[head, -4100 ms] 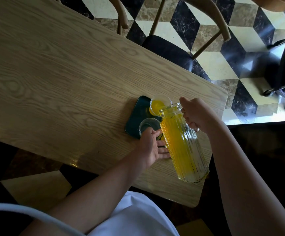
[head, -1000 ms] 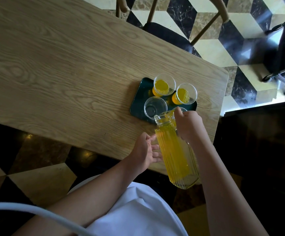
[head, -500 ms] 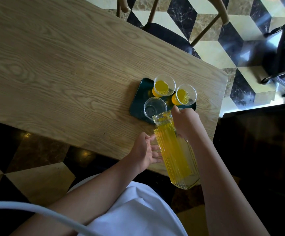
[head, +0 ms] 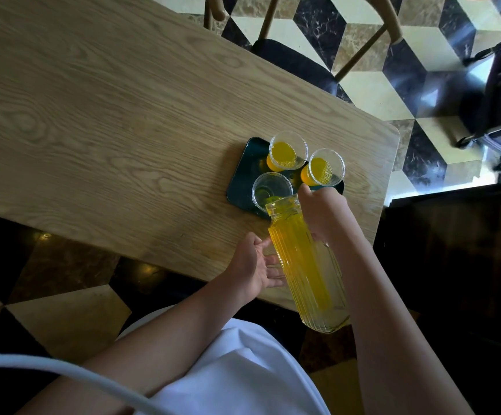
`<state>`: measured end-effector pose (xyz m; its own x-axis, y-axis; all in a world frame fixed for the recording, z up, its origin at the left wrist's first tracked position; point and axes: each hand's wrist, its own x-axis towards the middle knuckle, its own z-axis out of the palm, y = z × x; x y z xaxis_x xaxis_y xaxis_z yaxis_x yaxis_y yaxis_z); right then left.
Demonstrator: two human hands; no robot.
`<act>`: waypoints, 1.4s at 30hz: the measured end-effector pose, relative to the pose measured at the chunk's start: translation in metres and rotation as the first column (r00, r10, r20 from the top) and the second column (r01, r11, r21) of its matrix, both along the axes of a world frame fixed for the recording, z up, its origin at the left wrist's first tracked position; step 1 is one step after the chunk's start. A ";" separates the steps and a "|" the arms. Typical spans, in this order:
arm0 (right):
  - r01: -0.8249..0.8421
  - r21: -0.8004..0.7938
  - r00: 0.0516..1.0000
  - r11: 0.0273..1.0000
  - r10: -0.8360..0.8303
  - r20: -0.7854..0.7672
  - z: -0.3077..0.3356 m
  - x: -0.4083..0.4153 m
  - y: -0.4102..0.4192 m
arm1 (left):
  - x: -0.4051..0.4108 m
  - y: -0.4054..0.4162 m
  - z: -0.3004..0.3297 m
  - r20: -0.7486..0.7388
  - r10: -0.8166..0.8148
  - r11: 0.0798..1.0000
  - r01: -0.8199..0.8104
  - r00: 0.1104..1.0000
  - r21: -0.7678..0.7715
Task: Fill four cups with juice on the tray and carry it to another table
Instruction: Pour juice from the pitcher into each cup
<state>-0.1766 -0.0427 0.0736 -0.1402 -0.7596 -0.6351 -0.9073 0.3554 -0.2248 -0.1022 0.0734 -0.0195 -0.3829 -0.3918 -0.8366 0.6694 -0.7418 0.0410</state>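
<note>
— Which cup is it now?
— The near-left clear plastic cup (head: 271, 189) on the dark green tray (head: 244, 175). Right hand (head: 322, 212) grips the tilted ribbed glass pitcher of juice (head: 306, 265); left hand (head: 253, 265), fingers (head: 273, 260) straight, touches its side. Next, tip gently.

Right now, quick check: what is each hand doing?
Left hand: open, straight fingers against the side of the juice pitcher.
Right hand: grips the pitcher near its neck, tilting it toward the empty cup.

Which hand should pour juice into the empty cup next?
The right hand: it already grips the ribbed glass pitcher of yellow juice, whose mouth is at the empty clear cup. The left hand only touches the pitcher's side.
</note>
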 end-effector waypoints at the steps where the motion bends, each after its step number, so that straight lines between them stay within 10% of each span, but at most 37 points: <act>1: -0.001 0.000 1.000 1.000 0.001 0.000 0.000 0.000 0.000 | 0.000 0.000 0.000 0.003 0.000 1.000 0.000 1.000 0.003; 42: 0.014 0.017 1.000 1.000 -0.014 0.000 0.014 0.011 -0.009 | 0.000 -0.007 0.016 0.009 0.001 0.999 -0.002 1.000 0.053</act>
